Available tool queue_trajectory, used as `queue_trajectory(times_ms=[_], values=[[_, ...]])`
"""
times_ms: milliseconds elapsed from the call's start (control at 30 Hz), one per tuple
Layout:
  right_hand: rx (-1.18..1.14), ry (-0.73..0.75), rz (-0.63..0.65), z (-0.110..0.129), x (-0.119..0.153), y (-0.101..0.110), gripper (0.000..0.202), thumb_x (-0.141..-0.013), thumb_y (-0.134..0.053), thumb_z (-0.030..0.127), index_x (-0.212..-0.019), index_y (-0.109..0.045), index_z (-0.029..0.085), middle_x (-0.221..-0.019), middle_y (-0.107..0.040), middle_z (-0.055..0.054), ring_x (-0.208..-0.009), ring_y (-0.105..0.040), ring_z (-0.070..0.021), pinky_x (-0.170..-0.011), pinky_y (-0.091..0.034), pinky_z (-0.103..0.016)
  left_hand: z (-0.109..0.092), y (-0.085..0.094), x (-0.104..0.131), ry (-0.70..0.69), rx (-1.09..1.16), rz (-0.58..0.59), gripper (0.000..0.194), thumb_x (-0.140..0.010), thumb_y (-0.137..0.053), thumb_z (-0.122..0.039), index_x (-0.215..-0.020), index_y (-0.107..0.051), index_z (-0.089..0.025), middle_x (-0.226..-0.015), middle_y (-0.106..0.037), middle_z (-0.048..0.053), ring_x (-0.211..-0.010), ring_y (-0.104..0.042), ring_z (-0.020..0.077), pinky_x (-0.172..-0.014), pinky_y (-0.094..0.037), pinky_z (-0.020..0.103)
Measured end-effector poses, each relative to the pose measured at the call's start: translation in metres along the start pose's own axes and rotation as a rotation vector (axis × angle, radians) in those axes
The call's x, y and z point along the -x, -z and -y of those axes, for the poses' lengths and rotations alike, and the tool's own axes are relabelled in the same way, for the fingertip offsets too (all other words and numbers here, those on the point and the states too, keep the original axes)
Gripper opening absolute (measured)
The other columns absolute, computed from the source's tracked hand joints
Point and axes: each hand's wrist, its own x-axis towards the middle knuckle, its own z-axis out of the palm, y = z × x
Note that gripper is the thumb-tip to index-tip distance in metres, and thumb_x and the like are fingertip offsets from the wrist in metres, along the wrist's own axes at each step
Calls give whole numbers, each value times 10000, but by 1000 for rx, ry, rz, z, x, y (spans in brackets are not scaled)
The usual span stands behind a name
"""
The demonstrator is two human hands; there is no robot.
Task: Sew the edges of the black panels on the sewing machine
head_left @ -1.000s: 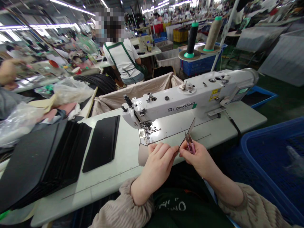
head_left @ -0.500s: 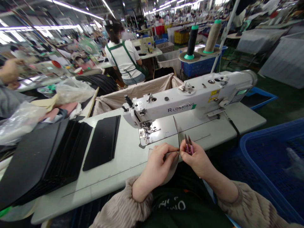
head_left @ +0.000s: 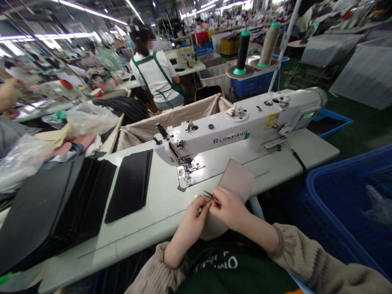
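Note:
My left hand [head_left: 192,218] is closed in a pinch at the edge of a greyish-beige panel [head_left: 237,178]. In my right hand [head_left: 230,207] is a pair of thread snips [head_left: 209,195], their blades pointing left above my left fingertips. The two hands meet near the table's front edge. The panel runs beneath and behind my right hand, one end rising over the table, the other hanging toward my lap. Just beyond stands a white sewing machine [head_left: 226,136]. Whether a thread lies between my fingertips is too small to tell.
Black panels lie in a small stack [head_left: 129,183] and a larger pile [head_left: 39,204] on the left of the sewing table [head_left: 147,228]. A blue basket [head_left: 318,179] stands at the right. Thread cones [head_left: 241,53] are behind the machine. A co-worker [head_left: 156,77] sits beyond.
My right hand has moved left, and the snips have swung from pointing up to pointing left. The panel, earlier edge-on, has turned so that its flat face shows.

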Motion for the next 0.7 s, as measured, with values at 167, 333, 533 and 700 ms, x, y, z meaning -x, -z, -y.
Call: queue_trajectory(times_ms=[167, 333, 533, 700], values=[[17, 0, 74, -11, -10, -30, 152, -780, -527, 116, -767, -420, 222, -791, -492, 18, -683, -413, -138, -597, -243, -279, 21, 3, 3, 124, 84, -6, 233, -957, -471, -323, -908, -636, -167, -896, -688, 40, -886, -626, 202, -823, -487, 322], [16, 7, 99, -17, -12, -40, 164, -783, -536, 107, -754, -418, 218, -785, -478, 22, -695, -421, -136, -601, -249, -278, 34, 2, 2, 181, 127, -22, 260, -941, -490, -371, -886, -639, -165, -856, -690, 28, -839, -621, 203, -787, -471, 305], [-56, 14, 88, -26, -14, -45, 199, -770, -524, 97, -722, -377, 221, -762, -437, 33, -697, -408, -134, -603, -242, -273, 43, -1, -3, 199, 100, -35, 257, -917, -492, -368, -804, -611, -170, -799, -667, 23, -796, -608, 203, -748, -452, 296], [-94, 16, 111, -32, -17, -49, 229, -732, -549, 83, -701, -366, 219, -729, -424, 45, -668, -396, -123, -597, -240, -263, 48, -3, -7, 213, 110, -34, 226, -891, -509, -329, -738, -575, -177, -723, -632, 8, -763, -599, 194, -716, -435, 278]])
